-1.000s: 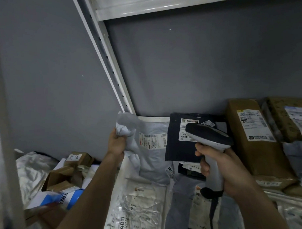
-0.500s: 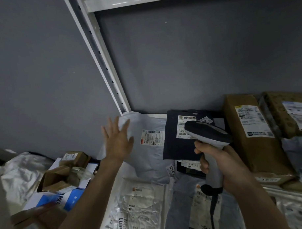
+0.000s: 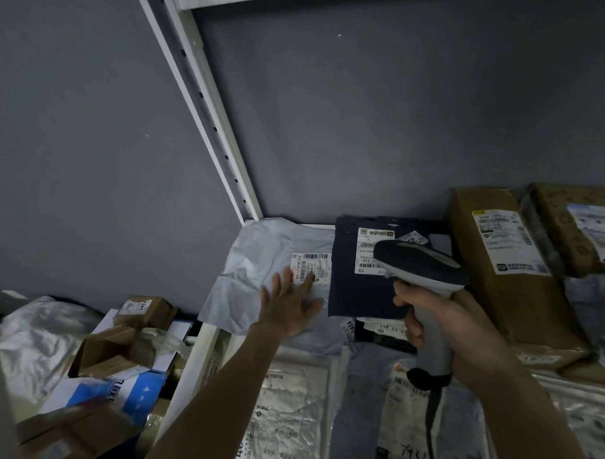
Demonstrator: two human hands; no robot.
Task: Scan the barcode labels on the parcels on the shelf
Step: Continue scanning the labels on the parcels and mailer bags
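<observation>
A grey poly-bag parcel [image 3: 259,262] lies at the shelf's back left corner, its white barcode label [image 3: 310,265] facing up. My left hand [image 3: 288,304] presses flat on the bag with straight, spread fingers, the fingertips touching the label's lower edge. My right hand [image 3: 438,323] grips the handle of a grey and dark barcode scanner [image 3: 420,264], whose head hovers over a dark navy parcel [image 3: 354,286] and partly hides that parcel's white label [image 3: 369,249]. A brown cardboard box [image 3: 498,270] with a label stands to the right.
A white shelf upright [image 3: 209,116] slants up from the back corner against the grey wall. Clear and grey bagged parcels [image 3: 288,400] lie at the front. Left of the shelf sit small cardboard boxes [image 3: 144,309], a blue-white box [image 3: 117,391] and a silvery bag [image 3: 40,337].
My left hand let go of the grey bag's crumpled top, opened, and moved right to lie flat on the bag by its label. The bag now lies flattened. The scanner barely moved.
</observation>
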